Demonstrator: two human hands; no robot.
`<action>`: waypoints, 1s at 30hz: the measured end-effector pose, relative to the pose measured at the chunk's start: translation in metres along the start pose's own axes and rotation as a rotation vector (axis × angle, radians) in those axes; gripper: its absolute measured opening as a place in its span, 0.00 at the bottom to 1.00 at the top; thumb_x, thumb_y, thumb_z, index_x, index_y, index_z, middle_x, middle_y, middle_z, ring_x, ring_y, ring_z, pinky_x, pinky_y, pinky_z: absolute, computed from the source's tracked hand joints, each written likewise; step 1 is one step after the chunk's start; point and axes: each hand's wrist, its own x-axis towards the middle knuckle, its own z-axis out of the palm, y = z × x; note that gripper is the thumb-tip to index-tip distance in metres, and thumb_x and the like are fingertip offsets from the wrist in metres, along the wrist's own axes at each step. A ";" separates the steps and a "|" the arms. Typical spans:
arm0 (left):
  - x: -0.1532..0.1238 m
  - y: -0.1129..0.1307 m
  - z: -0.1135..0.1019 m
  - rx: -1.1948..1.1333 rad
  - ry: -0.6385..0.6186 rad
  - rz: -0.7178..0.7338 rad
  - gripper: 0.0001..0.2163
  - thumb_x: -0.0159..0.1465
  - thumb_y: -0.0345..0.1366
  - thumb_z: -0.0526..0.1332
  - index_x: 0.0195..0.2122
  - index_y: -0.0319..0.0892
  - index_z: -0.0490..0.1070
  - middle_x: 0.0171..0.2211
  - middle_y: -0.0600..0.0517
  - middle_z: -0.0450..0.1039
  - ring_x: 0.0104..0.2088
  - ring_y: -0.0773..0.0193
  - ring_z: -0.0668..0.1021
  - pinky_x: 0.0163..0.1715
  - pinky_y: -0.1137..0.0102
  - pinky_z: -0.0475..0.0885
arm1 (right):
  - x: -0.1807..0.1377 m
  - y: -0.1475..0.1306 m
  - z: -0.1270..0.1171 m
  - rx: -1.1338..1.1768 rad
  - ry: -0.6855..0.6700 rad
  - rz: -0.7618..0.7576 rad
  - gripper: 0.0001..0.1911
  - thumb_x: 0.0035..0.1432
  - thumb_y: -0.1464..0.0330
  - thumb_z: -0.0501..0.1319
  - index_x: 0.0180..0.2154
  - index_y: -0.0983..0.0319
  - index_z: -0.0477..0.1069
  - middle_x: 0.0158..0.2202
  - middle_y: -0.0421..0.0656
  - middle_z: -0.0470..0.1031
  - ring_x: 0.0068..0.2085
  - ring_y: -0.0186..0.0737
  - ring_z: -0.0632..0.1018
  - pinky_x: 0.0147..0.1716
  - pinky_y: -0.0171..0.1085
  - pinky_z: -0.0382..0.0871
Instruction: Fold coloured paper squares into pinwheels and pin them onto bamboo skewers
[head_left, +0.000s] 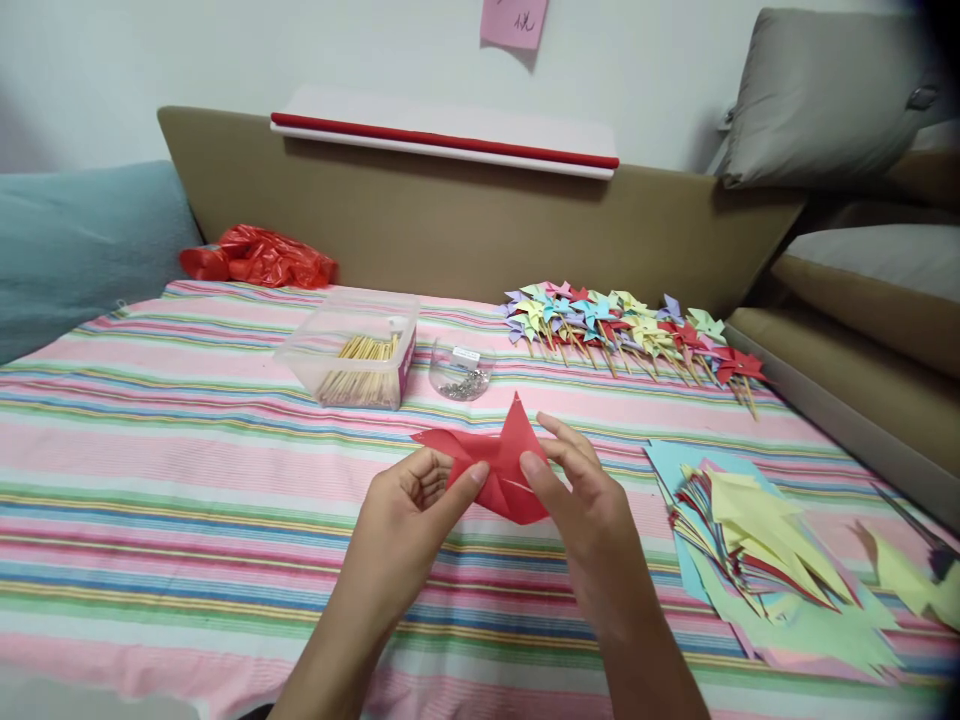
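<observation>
Between my two hands is a red paper pinwheel (517, 490), partly folded, with one pointed tip standing up and another reaching left. My left hand (420, 490) pinches it, thumb pressed near the middle and fingers curled behind. My right hand (589, 490) grips its right side with the thumb in front, while some fingers stretch out beyond the paper. Beyond my hands stand a round clear container (460, 375) of small metal pins and a clear plastic box (352, 365) holding many wooden sticks.
Finished pinwheels on sticks (600, 315) lie in a row at the back right. Cut paper sheets (772, 540) are stacked at the right, near dark scissors (919, 525). A red plastic bag (262, 258) lies at the back left. Striped cloth (187, 510) covers the surface.
</observation>
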 end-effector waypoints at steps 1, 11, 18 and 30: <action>0.000 0.000 -0.001 0.011 -0.027 0.008 0.20 0.62 0.47 0.66 0.24 0.43 0.58 0.22 0.59 0.53 0.24 0.69 0.59 0.23 0.73 0.56 | 0.001 -0.002 -0.004 0.036 -0.049 0.037 0.11 0.56 0.57 0.67 0.34 0.57 0.80 0.62 0.48 0.65 0.64 0.55 0.66 0.52 0.46 0.72; -0.002 0.003 -0.005 -0.021 -0.182 -0.052 0.13 0.59 0.46 0.68 0.27 0.43 0.73 0.22 0.54 0.69 0.23 0.65 0.69 0.23 0.71 0.62 | 0.000 0.001 -0.015 -0.075 -0.287 0.029 0.09 0.56 0.61 0.67 0.28 0.57 0.81 0.52 0.47 0.74 0.61 0.56 0.70 0.56 0.51 0.68; 0.000 0.007 -0.008 -0.051 -0.206 -0.093 0.12 0.61 0.45 0.68 0.29 0.42 0.76 0.25 0.53 0.74 0.25 0.65 0.73 0.24 0.73 0.66 | 0.001 0.008 -0.010 -0.054 -0.301 0.080 0.06 0.57 0.63 0.67 0.32 0.58 0.81 0.58 0.45 0.71 0.60 0.52 0.70 0.54 0.46 0.69; 0.001 0.009 -0.005 -0.175 -0.190 -0.082 0.09 0.61 0.39 0.70 0.41 0.45 0.80 0.40 0.51 0.83 0.41 0.59 0.82 0.41 0.70 0.75 | 0.002 0.003 0.002 0.587 -0.177 0.404 0.11 0.50 0.60 0.73 0.30 0.62 0.80 0.30 0.40 0.79 0.32 0.35 0.72 0.35 0.35 0.66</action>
